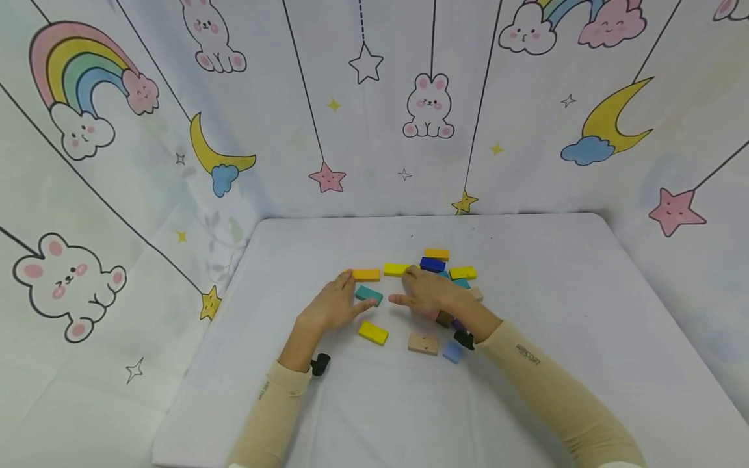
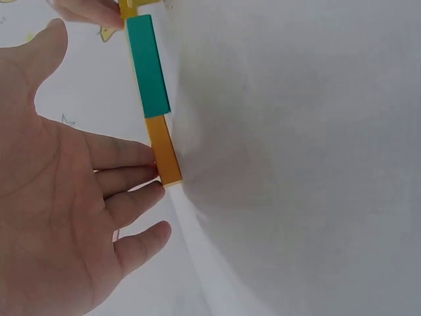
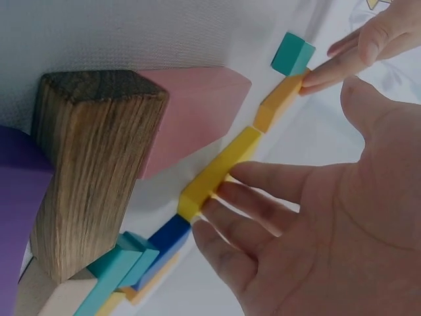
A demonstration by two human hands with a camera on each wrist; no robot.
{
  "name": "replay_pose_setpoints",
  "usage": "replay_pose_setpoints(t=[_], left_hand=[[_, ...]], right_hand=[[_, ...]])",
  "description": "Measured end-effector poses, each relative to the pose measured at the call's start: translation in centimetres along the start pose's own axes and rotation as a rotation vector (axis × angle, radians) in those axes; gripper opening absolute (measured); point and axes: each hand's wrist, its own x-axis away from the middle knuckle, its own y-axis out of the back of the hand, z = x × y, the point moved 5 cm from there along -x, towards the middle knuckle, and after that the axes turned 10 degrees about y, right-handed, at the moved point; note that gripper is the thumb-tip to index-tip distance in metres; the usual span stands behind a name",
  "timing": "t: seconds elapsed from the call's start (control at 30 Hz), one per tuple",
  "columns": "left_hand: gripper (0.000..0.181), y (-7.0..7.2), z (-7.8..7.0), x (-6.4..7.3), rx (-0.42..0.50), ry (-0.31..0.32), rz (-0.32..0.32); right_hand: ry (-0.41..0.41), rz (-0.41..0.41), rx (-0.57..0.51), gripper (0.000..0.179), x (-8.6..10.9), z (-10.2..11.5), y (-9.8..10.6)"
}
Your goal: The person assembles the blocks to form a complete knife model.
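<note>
My left hand (image 1: pixel 335 304) has its fingers extended, with the tips at the left end of an orange block (image 1: pixel 367 275). A teal block (image 1: pixel 368 296) lies just below that orange one, beside the left thumb. On the right, my right hand (image 1: pixel 430 290) reaches over the pile, palm down. Its fingertips touch the far side of a yellow block (image 3: pixel 217 171), and the thumb is held out to the left. In the right wrist view the yellow and orange blocks lie nearly end to end. A pink block (image 3: pixel 191 112) and a dark wood-grain block (image 3: pixel 99 164) sit under this hand.
A second yellow block (image 1: pixel 373 333), a beige block (image 1: pixel 423 344) and a light blue block (image 1: pixel 452 351) lie nearer me. Behind the right hand are a dark blue block (image 1: pixel 432 264) and another orange block (image 1: pixel 436 254). A patterned curtain (image 1: pixel 374 149) hangs behind the white table (image 1: pixel 246 403).
</note>
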Motion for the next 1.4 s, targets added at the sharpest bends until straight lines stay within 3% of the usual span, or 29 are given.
replay_pose_setpoints(t=[0.53,1.4], left_hand=[[0.104,0.5,1.3,-2.0,0.019,0.009,0.012],[0.107,0.8,1.8,-4.1,-0.002,0.008,0.024]], right_hand=[[0.013,0.011,0.055,0.090,-1.2,-0.3,0.4],[-0.010,0.028,0.037,0.091,-2.2,0.4,1.0]])
